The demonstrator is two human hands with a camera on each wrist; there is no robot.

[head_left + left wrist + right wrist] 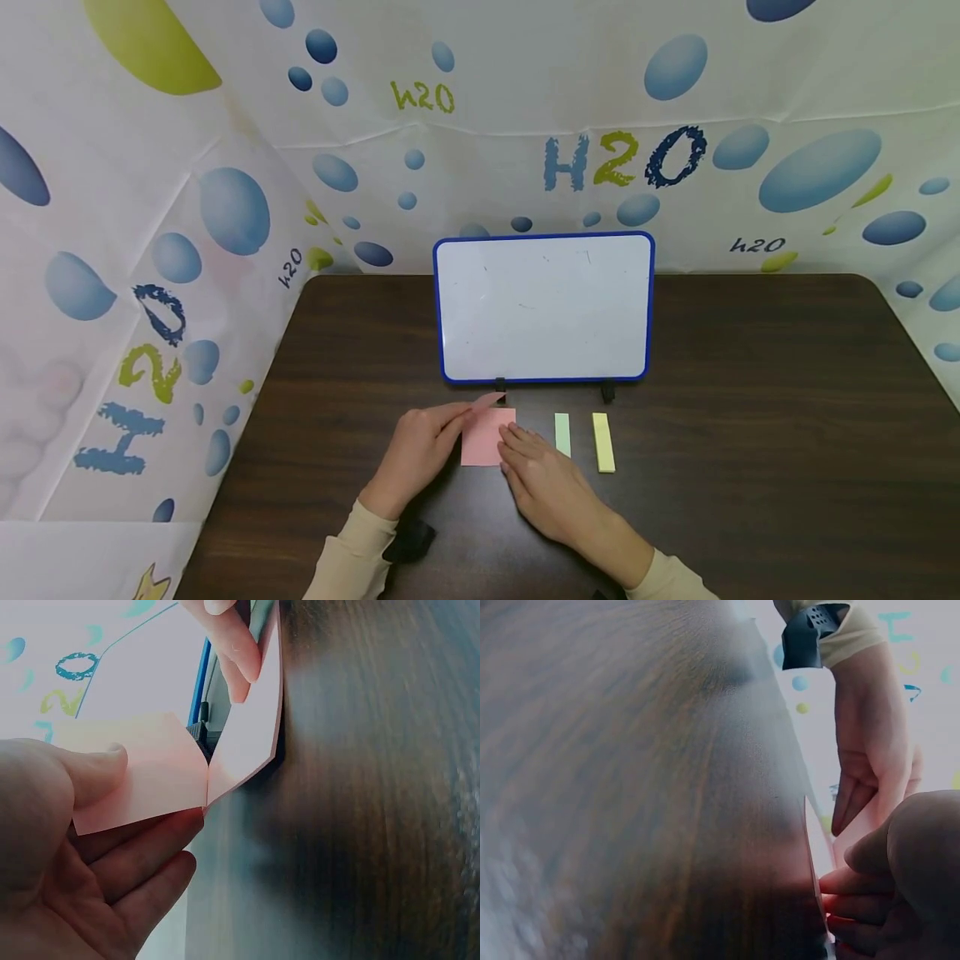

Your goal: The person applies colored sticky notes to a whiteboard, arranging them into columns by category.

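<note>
A pink sticky note pad [478, 446] lies on the table in front of the whiteboard. My left hand [422, 446] pinches its top sheet [154, 780] between thumb and fingers; the sheet is lifted and bent up from the pad, still joined along one edge in the left wrist view. The fingers of my right hand [547, 487] rest extended on the right side of the pad, pressing it down. In the right wrist view the pad's thin edge [811, 844] shows beside the right fingertips.
A blue-framed whiteboard [543, 308] stands on small black feet [607, 392] behind the pad. Right of the pad lie a narrow green sticky note strip [562, 433] and a yellow one [603, 443]. The dark wooden table [750, 433] meets a patterned curtain [487, 108].
</note>
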